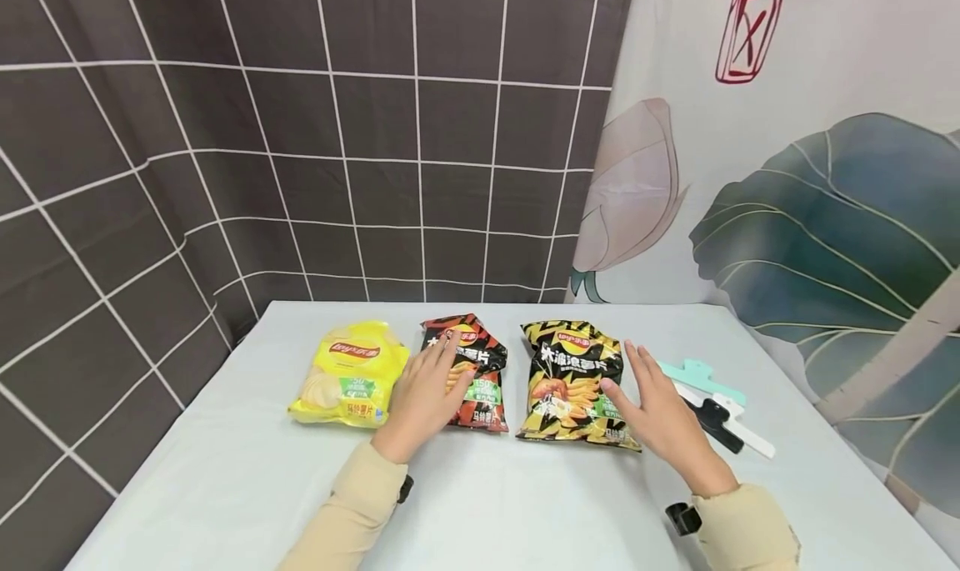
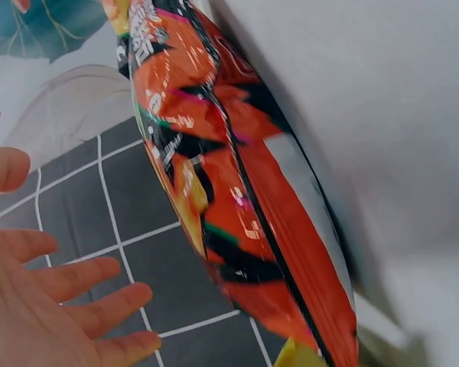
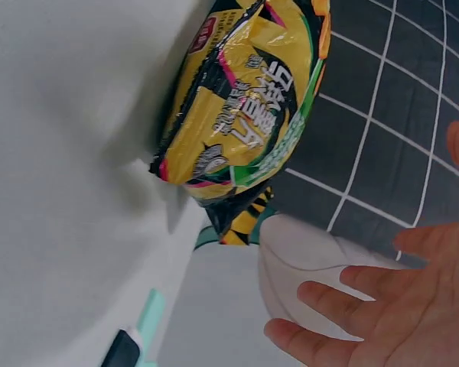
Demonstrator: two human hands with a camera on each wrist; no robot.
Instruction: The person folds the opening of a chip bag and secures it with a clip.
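Three bags of potato chips lie side by side on the table: a yellow bag [image 1: 348,379], a red and black bag [image 1: 480,367], and a black and yellow bag [image 1: 570,388]. With fingers spread, my left hand [image 1: 426,394] is held over the left part of the red and black bag, hiding some of its front. In the left wrist view that hand stands apart from the red and black bag [image 2: 229,183]. My right hand [image 1: 663,413] hovers by the right edge of the black and yellow bag [image 3: 245,107], fingers straight and holding nothing.
To the right of my right hand lie a teal bag clip [image 1: 701,377], a black clip [image 1: 716,425] and a white clip [image 1: 750,438]. The white table [image 1: 480,504] ends at a dark grid-patterned cloth [image 1: 375,137] behind and a printed white curtain [image 1: 660,54].
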